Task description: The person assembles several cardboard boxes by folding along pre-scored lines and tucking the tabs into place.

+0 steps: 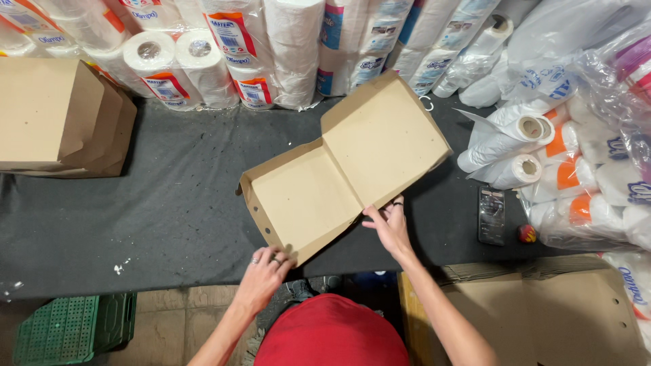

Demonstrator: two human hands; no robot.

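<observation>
An open brown cardboard box (342, 169) with a hinged lid lies on the dark table (169, 210), tray part at the left and lid tilted up at the right. My left hand (266, 271) grips the tray's near corner, fingers curled over the side wall. My right hand (388, 226) holds the near edge where the lid meets the tray, fingers pinching the cardboard. Rings show on both hands.
A stack of folded brown boxes (57, 122) sits at the table's left. Packs of paper rolls (224, 54) line the back and pile up at the right (583, 156). A black phone (491, 215) and a small red ball (526, 234) lie right of the box. Flat cardboard (542, 318) and a green crate (68, 329) are below.
</observation>
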